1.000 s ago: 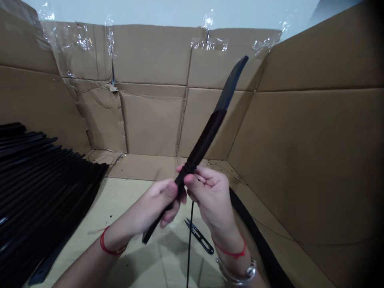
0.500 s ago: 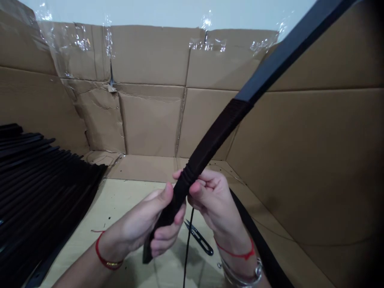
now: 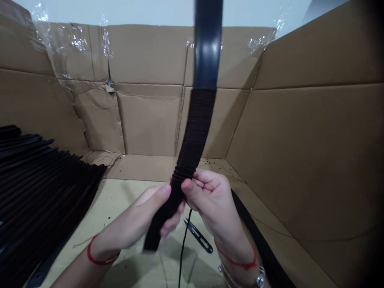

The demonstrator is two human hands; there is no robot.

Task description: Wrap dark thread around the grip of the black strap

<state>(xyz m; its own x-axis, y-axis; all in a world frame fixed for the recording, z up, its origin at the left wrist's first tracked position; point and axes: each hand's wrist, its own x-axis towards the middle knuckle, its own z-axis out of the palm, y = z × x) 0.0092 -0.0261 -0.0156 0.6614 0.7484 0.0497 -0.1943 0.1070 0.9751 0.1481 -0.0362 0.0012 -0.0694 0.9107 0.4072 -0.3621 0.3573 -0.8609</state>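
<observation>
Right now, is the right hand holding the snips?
No, the right hand grips the black strip, while the snips lie apart on the table below it.

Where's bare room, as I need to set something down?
Bare tabletop lies between the stacked black strips and your left hand, with cardboard floor behind it. It's crowded below your right hand, around the snips and black cord.

left wrist (image 3: 103,249): red cord bracelet (image 3: 99,263) | right wrist (image 3: 231,248): red cord bracelet (image 3: 238,265), silver bangle (image 3: 260,280)

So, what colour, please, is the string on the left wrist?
The string is red, in the head view.
</observation>
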